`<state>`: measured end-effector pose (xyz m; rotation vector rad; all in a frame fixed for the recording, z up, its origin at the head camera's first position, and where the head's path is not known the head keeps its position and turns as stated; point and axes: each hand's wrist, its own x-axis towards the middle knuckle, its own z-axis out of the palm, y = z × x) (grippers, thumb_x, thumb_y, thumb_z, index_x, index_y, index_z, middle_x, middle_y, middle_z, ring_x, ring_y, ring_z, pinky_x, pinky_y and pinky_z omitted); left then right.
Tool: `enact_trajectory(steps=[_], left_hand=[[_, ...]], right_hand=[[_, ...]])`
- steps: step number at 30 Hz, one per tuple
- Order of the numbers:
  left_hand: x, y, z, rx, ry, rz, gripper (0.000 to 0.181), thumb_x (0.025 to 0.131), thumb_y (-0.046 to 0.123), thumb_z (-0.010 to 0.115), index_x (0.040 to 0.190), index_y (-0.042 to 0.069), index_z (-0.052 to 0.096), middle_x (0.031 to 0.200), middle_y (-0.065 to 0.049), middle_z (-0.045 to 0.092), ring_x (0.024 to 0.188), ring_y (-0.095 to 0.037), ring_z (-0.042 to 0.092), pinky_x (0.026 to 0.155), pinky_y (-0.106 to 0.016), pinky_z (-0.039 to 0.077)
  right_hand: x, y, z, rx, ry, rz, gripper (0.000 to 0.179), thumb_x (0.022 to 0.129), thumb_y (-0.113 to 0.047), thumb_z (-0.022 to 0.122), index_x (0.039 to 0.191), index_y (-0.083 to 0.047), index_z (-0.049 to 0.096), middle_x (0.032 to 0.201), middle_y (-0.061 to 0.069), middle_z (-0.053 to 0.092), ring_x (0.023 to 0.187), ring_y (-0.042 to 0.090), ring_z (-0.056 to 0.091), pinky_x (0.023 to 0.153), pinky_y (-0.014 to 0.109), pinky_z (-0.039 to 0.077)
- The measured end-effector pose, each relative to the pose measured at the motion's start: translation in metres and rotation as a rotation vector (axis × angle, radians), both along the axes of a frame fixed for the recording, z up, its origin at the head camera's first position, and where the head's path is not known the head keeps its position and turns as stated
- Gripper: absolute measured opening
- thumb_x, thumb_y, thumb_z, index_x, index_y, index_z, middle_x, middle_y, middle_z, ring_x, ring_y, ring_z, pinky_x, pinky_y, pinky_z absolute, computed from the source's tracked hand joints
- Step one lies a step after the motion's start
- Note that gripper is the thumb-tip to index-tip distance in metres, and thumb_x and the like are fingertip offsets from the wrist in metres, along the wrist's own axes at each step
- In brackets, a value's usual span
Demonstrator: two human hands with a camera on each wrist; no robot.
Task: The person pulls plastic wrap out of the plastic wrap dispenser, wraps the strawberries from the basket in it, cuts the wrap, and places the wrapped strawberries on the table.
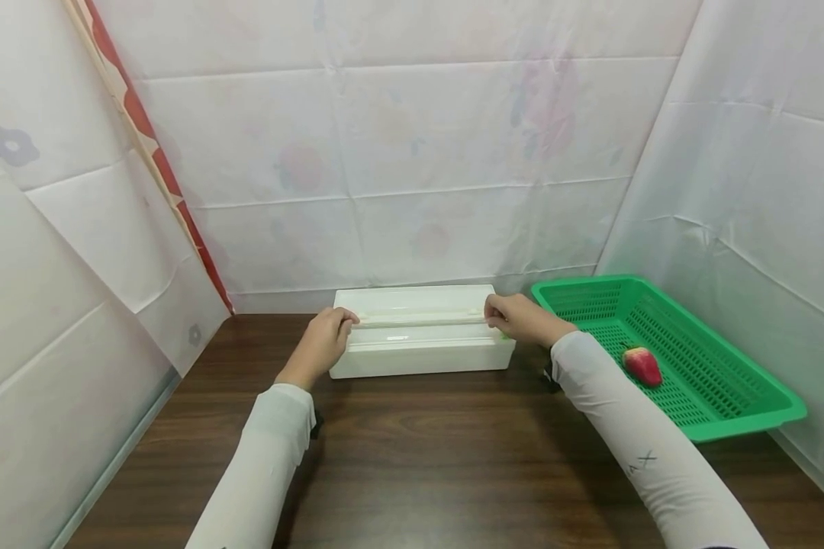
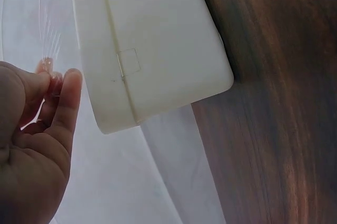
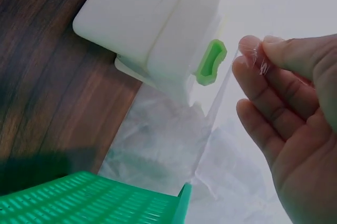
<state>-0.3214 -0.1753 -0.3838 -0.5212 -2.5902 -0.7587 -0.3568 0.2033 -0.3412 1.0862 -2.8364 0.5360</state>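
A long white cling film dispenser (image 1: 422, 360) lies crosswise at the back of the table, and a lighter ridge runs along its top. At its left end my left hand (image 1: 321, 343) pinches clear cling film (image 2: 50, 37) between thumb and fingers; the film stretches in thin creases from the fingertips. My right hand (image 1: 522, 317) is at the other end, thumb and forefinger pinching a crumpled bit of the film (image 3: 262, 65). Both hands are just above the dispenser's top. A green slider (image 3: 211, 62) sticks out at its right end in the right wrist view.
To the right stands a green slotted basket (image 1: 741, 366) with a red and yellow fruit (image 1: 642, 366) in it. The dark wooden table (image 1: 412, 457) extends in front of the dispenser. White patterned sheeting (image 1: 412, 152) hangs behind and on both sides.
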Motion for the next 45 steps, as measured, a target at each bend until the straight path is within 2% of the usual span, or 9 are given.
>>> enact_trajectory(steps=[4, 10, 16, 21, 25, 30, 36, 45], left_hand=[[0.001, -0.001, 0.0, 0.023, -0.017, -0.007, 0.021, 0.104, 0.005, 0.05, 0.111, -0.003, 0.068, 0.099, -0.014, 0.063, 0.084, -0.025, 0.054, 0.074, -0.041, 0.05], [0.001, -0.002, -0.002, 0.094, -0.089, -0.028, 0.022, 0.094, 0.005, 0.058, 0.113, -0.001, 0.068, 0.099, -0.01, 0.061, 0.089, -0.023, 0.059, 0.08, -0.039, 0.053], [-0.003, -0.003, -0.004, 0.064, -0.01, -0.014, 0.022, 0.094, 0.001, 0.066, 0.116, -0.003, 0.068, 0.094, -0.012, 0.063, 0.087, -0.026, 0.063, 0.078, -0.04, 0.056], [-0.001, -0.004, -0.003, 0.076, -0.018, 0.006, 0.013, 0.097, 0.009, 0.068, 0.107, 0.002, 0.074, 0.097, -0.011, 0.065, 0.091, -0.027, 0.064, 0.081, -0.041, 0.057], [0.001, -0.003, -0.002, 0.11, -0.004, 0.004, 0.01, 0.096, 0.011, 0.07, 0.101, 0.004, 0.075, 0.101, -0.011, 0.068, 0.095, -0.027, 0.065, 0.083, -0.04, 0.057], [0.002, -0.004, -0.003, 0.13, 0.02, 0.0, 0.012, 0.096, 0.011, 0.069, 0.104, 0.004, 0.075, 0.103, -0.01, 0.073, 0.096, -0.027, 0.068, 0.084, -0.043, 0.057], [0.003, -0.007, -0.003, 0.134, 0.016, -0.008, 0.014, 0.098, 0.011, 0.067, 0.108, 0.006, 0.075, 0.105, -0.01, 0.074, 0.095, -0.027, 0.069, 0.083, -0.044, 0.057], [0.006, -0.009, 0.003, 0.14, 0.019, -0.01, 0.016, 0.099, 0.011, 0.066, 0.111, 0.007, 0.076, 0.109, -0.01, 0.073, 0.098, -0.026, 0.069, 0.084, -0.043, 0.057]], right_hand=[[0.001, -0.002, 0.0, -0.007, 0.02, 0.016, 0.016, 0.101, -0.001, 0.054, 0.113, 0.001, 0.064, 0.094, 0.008, 0.069, 0.079, 0.017, 0.063, 0.069, 0.036, 0.053], [0.002, -0.003, -0.002, 0.0, 0.012, 0.01, 0.022, 0.094, 0.004, 0.053, 0.111, 0.001, 0.067, 0.095, 0.008, 0.068, 0.083, 0.018, 0.062, 0.074, 0.037, 0.052], [-0.001, -0.005, -0.006, -0.001, -0.01, -0.012, 0.012, 0.096, -0.004, 0.064, 0.105, -0.002, 0.071, 0.091, 0.002, 0.069, 0.083, 0.016, 0.064, 0.075, 0.037, 0.055], [-0.001, -0.006, -0.006, -0.01, 0.027, -0.042, 0.008, 0.097, -0.011, 0.068, 0.098, -0.006, 0.075, 0.088, -0.001, 0.07, 0.078, 0.012, 0.063, 0.07, 0.034, 0.054], [0.002, -0.005, -0.007, -0.04, 0.071, -0.069, 0.01, 0.097, -0.012, 0.069, 0.099, -0.006, 0.077, 0.088, 0.0, 0.072, 0.074, 0.011, 0.063, 0.065, 0.032, 0.053], [0.004, -0.004, -0.008, -0.067, 0.11, -0.066, 0.012, 0.097, -0.012, 0.068, 0.102, -0.005, 0.077, 0.089, 0.002, 0.073, 0.072, 0.01, 0.063, 0.064, 0.032, 0.053], [0.005, -0.002, -0.01, -0.082, 0.123, -0.059, 0.012, 0.099, -0.011, 0.066, 0.103, -0.004, 0.075, 0.089, 0.004, 0.072, 0.07, 0.009, 0.062, 0.064, 0.032, 0.053], [0.009, -0.002, -0.006, -0.103, 0.128, -0.066, 0.014, 0.101, -0.011, 0.062, 0.105, -0.003, 0.073, 0.092, 0.007, 0.071, 0.074, 0.01, 0.062, 0.068, 0.035, 0.055]])
